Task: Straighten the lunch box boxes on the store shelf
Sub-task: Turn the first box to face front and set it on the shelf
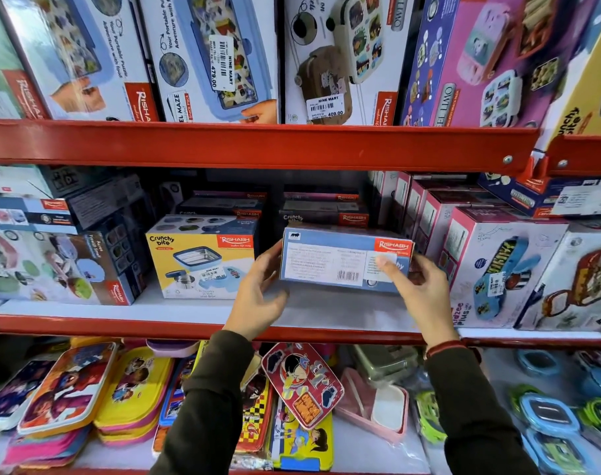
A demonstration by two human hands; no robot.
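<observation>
A blue lunch box box (330, 262) with a barcode panel and a red Rishabh logo is held just above the middle shelf (175, 308). My left hand (258, 303) grips its left end and my right hand (417, 289) grips its right end, thumb across the front. The box is turned with its printed back panel facing me. To its left stands a yellow Crunchy Bite box (199, 258), upright and facing out. Dark Crunchy Bite boxes (323, 209) are stacked behind the held box.
Pink and white kids' lunch box boxes (498, 265) stand close on the right. A slanted box (59, 265) sits at the left. The red shelf lip (258, 145) hangs overhead with large boxes above. Loose flat lunch boxes (302, 382) fill the lower shelf.
</observation>
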